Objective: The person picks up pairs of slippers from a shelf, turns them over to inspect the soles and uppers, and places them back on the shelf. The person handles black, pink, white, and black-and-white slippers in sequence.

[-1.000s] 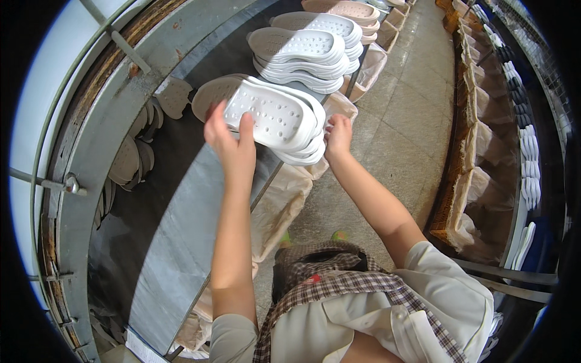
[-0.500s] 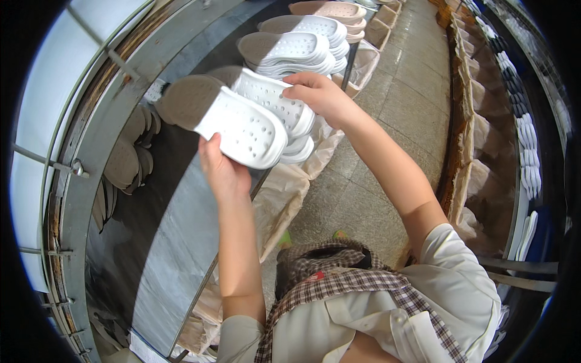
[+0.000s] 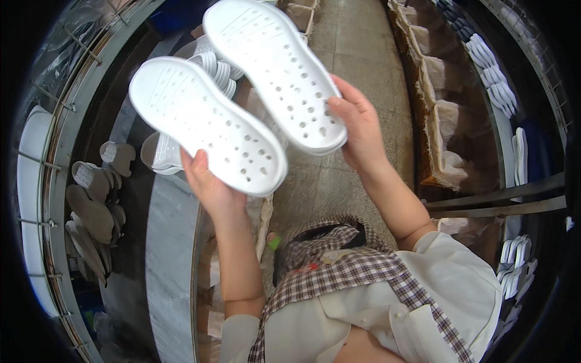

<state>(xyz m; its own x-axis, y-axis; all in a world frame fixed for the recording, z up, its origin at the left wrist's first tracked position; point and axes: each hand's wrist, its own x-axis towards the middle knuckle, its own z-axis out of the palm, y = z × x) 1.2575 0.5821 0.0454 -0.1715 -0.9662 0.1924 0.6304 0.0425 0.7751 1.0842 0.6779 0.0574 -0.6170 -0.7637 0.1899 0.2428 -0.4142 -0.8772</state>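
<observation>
Two white perforated shoe soles are held up side by side, their flat faces turned toward me and their round holes showing. My left hand (image 3: 213,189) is closed on the left shoe sole (image 3: 200,121), with the thumb over its near edge. My right hand (image 3: 362,124) grips the right shoe sole (image 3: 272,66) at the edge of its near end. That sole has a doubled rim there; I cannot tell whether a second one lies under it. The fingers beneath both soles are hidden. A small gap separates the two soles.
A long grey bench (image 3: 172,260) runs along my left, with white shoe soles (image 3: 163,154) on it, partly hidden. More soles (image 3: 94,209) stand in shade farther left. Across the aisle floor (image 3: 357,54) are cloth-lined bins (image 3: 445,121) and a rack with white soles (image 3: 499,94).
Both hands have lifted the soles away from the stacked ones and moved them apart, tilting them to face me. The view has shifted, and more of the left-hand shelf shows.
</observation>
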